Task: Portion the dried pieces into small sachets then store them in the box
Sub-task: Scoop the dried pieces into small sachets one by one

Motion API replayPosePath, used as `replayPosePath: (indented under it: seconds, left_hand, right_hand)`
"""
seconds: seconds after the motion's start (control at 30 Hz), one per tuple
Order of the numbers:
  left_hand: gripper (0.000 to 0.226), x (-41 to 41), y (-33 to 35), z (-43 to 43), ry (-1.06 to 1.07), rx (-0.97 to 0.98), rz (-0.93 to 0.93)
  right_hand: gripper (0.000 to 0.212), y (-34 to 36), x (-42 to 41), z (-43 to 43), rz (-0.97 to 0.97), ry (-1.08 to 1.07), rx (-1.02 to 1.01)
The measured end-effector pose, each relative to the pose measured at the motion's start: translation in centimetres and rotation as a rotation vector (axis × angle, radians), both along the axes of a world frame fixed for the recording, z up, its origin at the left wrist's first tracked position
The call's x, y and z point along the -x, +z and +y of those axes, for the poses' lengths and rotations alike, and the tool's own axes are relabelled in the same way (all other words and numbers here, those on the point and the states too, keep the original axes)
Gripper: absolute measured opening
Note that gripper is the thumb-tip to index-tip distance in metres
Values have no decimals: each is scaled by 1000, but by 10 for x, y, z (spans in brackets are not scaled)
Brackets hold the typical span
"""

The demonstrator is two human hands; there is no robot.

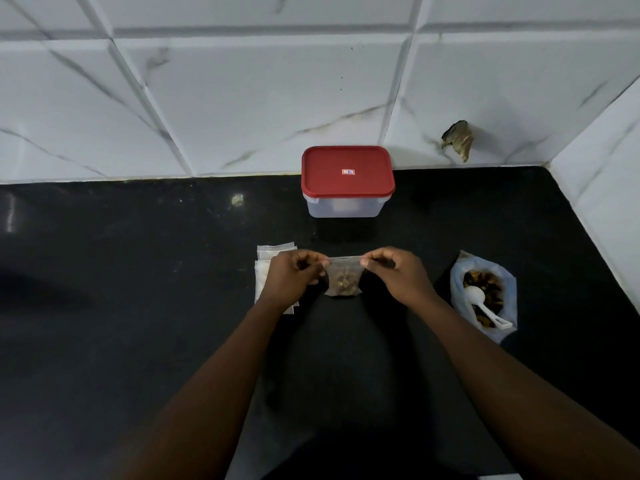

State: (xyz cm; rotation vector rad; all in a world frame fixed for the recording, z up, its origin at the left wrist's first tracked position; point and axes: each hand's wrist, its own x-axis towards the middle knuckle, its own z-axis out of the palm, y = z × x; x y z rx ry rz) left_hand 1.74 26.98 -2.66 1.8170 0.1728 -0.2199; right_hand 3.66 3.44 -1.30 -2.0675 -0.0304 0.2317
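Note:
A small clear sachet (343,280) with brown dried pieces in its lower half stands on the black counter between my hands. My left hand (294,273) pinches its top left corner and my right hand (394,270) pinches its top right corner, stretching the top edge. A clear box with a red lid (347,176) stands shut behind the sachet, near the wall. At the right an open plastic bag of dried pieces (483,292) lies with a white scoop (483,306) in it. A pile of empty sachets (266,268) lies under my left hand, partly hidden.
The black counter (138,289) ends at a white tiled wall behind and another on the right. A broken patch (459,138) shows in the back wall tile to the right of the box.

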Motion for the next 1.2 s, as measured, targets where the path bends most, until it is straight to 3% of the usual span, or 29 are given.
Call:
replayPosePath:
  seconds: [0.2,0.4,0.9,1.2]
  left_hand:
    - [8,-18,11,-3,49,-116,-49]
    - [8,-31,11,-2,111,-107,-39]
    - [17,-44,12,0,109,-142,85]
    - [22,-26,26,12,71,-214,47]
  right_hand:
    - [5,4,-21,9,5,-12,6]
    - [11,3,-36,13,-5,-17,10]
    - [23,-2,-45,19,70,-66,36]
    - [24,9,-17,29,45,-165,-3]
